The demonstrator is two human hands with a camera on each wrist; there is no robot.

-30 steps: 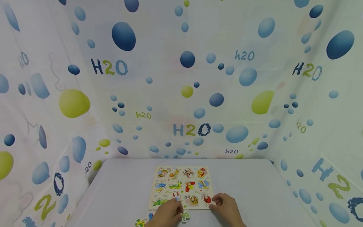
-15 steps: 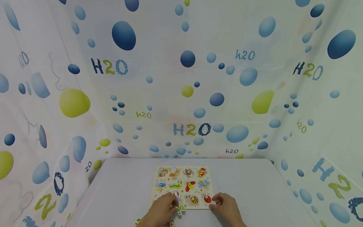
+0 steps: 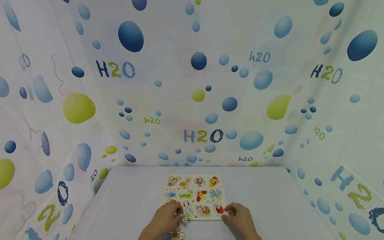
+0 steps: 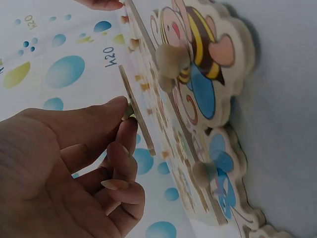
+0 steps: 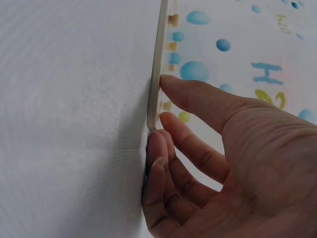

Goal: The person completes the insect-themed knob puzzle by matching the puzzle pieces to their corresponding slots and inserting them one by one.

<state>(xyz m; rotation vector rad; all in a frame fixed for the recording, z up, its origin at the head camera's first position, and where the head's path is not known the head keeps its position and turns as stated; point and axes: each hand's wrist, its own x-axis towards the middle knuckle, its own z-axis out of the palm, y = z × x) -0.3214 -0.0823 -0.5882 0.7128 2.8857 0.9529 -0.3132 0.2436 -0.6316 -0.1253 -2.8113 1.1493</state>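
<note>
My left hand (image 3: 166, 216) pinches a green puzzle piece (image 3: 186, 215) by its small knob, over the front left part of the wooden insect puzzle board (image 3: 223, 190). In the left wrist view this piece (image 4: 140, 124) shows edge-on, tilted above the board, held between thumb and index finger. My right hand (image 3: 241, 218) grips the board's front right corner. Its thumb lies at the board edge (image 5: 157, 54) in the right wrist view, other fingers curled close by. Several insect pieces with knobs sit on the board, among them a ladybird (image 3: 219, 209).
In front of the board, partly behind my left hand, lies a loose bee piece (image 3: 175, 236). Close to it, the left wrist view shows a blue-winged insect piece (image 4: 223, 171). A white table (image 3: 270, 200) stands against patterned curtains (image 3: 168, 66).
My left hand has moved away from me and to the left, carrying the green piece over the board's front edge. The bee piece has come into view. My right hand stays at the corner.
</note>
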